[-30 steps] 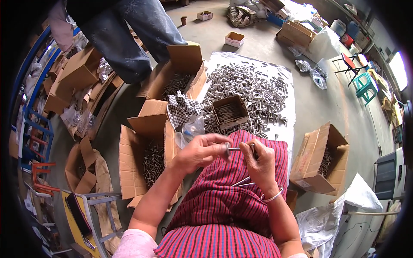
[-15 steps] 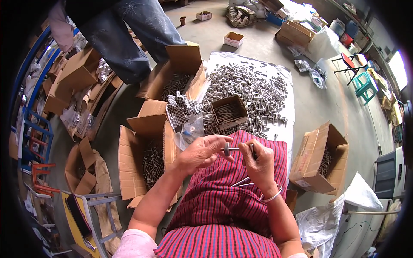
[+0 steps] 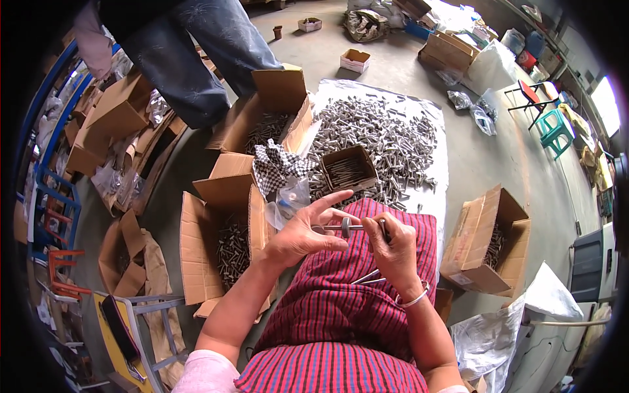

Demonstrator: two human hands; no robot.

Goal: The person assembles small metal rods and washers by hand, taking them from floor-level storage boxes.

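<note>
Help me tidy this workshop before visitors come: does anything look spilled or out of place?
Mildly: the black-and-white checkered cloth lies crumpled beside the heaped bolt-like metal parts, which looks untidy. The parts seem laid out, not spilled: they lie on a white sheet.

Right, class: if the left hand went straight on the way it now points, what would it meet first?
The left hand would probably meet the grey disc on the metal rod that the right hand holds; depth is unclear, so it may already be touching.
</note>
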